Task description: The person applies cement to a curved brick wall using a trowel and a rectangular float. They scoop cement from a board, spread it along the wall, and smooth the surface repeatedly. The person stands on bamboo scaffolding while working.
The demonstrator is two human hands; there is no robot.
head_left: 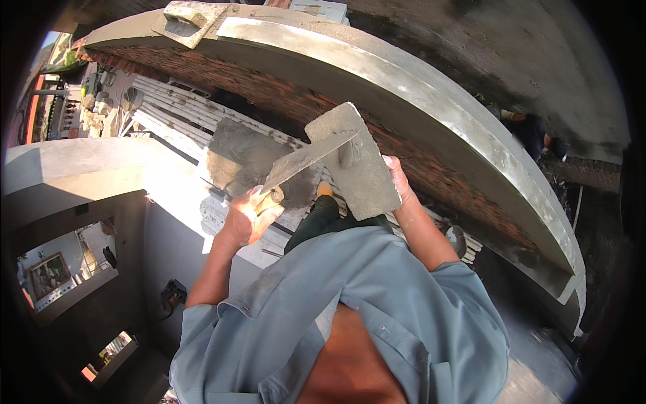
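We see the left hand [250, 214] closed around the handle of a trowel [306, 160], whose flat blade slants up and to the right until its tip rests on the mortar board [354, 163] that the right hand [398, 176] grips by its right edge, tilted and coated in grey mortar. Just behind the left hand lies a heap of wet mortar [237, 156] on pale slats, and beyond both hands a curved, plastered wall top [431, 108] arcs over red brickwork [269, 94]. Far above the hands, a float [188, 20] rests on that wall top.
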